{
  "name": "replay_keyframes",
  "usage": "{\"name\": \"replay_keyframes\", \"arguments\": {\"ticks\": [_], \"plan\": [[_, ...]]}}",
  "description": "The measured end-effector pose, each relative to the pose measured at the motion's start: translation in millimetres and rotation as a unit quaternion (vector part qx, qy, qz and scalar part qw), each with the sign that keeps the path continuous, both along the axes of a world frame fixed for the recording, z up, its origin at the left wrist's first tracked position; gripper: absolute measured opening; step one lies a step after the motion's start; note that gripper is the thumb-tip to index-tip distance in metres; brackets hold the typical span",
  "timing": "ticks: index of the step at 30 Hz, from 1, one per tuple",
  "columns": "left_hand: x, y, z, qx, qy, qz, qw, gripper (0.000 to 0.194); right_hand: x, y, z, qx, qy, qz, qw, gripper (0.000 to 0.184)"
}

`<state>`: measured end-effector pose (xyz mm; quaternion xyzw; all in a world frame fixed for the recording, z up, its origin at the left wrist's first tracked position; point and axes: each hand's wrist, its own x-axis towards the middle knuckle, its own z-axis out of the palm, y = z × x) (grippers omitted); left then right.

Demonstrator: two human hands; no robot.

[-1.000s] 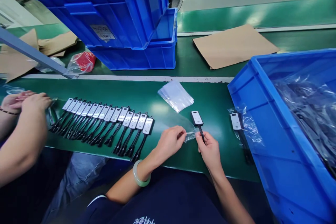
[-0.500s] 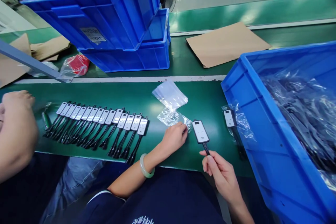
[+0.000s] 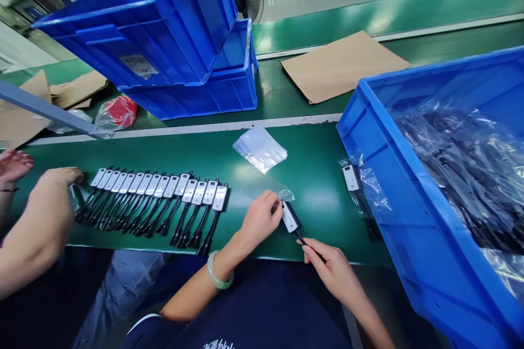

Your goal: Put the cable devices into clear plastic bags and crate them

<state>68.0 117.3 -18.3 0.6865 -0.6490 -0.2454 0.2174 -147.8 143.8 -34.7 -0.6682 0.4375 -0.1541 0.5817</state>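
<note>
- The left hand (image 3: 261, 219), at lower centre of the frame, has its fingers pinched nearly closed on a thin clear plastic bag (image 3: 286, 194); how much of the bag it grips I cannot tell
- The right hand (image 3: 333, 270), right of it, is closed, thumb against fingers, on the black cable (image 3: 302, 239) of a flat white-and-black rectangular device (image 3: 290, 218); the device lies tilted between the hands, its top end at the left fingertips and beside the bag
- A slanting row of similar white-faced devices with black cables (image 3: 158, 185) lies left of centre on the green work surface (image 3: 315, 163); a fanned stack of clear flat bags (image 3: 261, 150) lies above the hands
</note>
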Motion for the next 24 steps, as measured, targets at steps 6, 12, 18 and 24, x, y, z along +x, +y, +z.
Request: {"name": "replay_keyframes", "arguments": {"ticks": [6,12,18,24], "plan": [[1.1,1.8,9.9,-0.044,-0.012,-0.084,0.995,0.012,13.4,2.2,-6.5,0.039,-0.075,-0.075,0.994,0.037],[20.0,-5.2,21.3,-0.02,-0.028,-0.107,0.994,0.011,21.2,7.2,-14.8,0.09,-0.138,-0.13,0.978,0.043],[30.0,-10.6,34.4,0.018,-0.022,-0.136,0.99,0.012,22.3,2.2,-8.9,0.072,-0.091,-0.037,0.993,0.041],[24.5,-6.4,39.6,0.006,-0.005,-0.151,0.988,0.011,30.3,-5.3,-8.3,0.06,-0.074,-0.047,0.994,0.044]]}}
